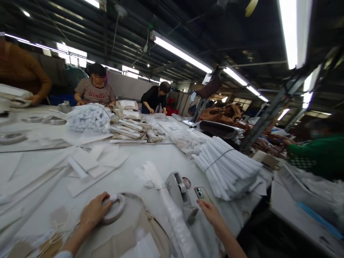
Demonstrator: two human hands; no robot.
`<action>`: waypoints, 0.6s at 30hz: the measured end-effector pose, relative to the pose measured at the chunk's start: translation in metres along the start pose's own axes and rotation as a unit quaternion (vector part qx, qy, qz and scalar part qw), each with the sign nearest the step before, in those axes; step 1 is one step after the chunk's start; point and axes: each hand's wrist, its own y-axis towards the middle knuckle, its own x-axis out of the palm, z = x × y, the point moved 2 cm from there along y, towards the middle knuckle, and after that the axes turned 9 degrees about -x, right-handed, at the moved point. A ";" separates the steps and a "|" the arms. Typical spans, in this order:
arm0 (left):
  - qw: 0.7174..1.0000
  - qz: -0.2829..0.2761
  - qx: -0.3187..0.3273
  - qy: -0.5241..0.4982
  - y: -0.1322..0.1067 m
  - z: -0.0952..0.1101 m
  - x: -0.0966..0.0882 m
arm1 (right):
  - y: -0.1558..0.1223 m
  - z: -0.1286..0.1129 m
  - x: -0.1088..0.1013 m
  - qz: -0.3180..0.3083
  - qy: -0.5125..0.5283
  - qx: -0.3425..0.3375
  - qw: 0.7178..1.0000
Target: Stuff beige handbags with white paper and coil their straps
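My left hand [94,210] is closed on the rim of a whitish roll of tape [121,207], thumb over its top. Beside the roll, a thin strap with a metal clasp [148,215] curves down to a beige bag [120,243] at the bottom. My right hand [212,215] has its fingers stretched out, with nothing visible in them. Its fingertips are at the lower edge of a phone [203,194]; whether they touch it I cannot tell. A grey tape dispenser [176,190] stands left of this hand. A bundle of clear plastic bags [174,218] lies alongside the dispenser.
White foam rolls [225,168] lie tied at the right. Across the table are a white stack [87,120] and beige bags [130,129]. Paper sheets [99,161] cover the left. Co-workers [94,86] are at the far side; another person [317,154] is at right.
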 end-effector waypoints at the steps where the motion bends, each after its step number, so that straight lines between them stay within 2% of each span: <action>1: 1.000 0.000 0.000 0.000 0.001 -0.002 0.001 | -0.002 0.002 0.005 -0.021 0.012 0.004 1.000; 4: 1.000 0.003 0.000 0.000 0.002 -0.004 0.005 | -0.002 0.002 0.019 -0.075 0.045 0.010 0.996; 8: 1.000 0.003 0.001 -0.001 0.004 -0.007 0.009 | 0.006 0.004 0.024 -0.113 0.066 0.025 0.991; 13: 1.000 0.004 0.001 -0.004 0.008 -0.011 0.012 | 0.008 0.009 0.026 -0.103 0.065 0.055 0.991; 18: 1.000 0.022 0.007 -0.007 0.008 -0.014 0.015 | 0.005 -0.002 0.028 -0.077 0.056 0.047 0.994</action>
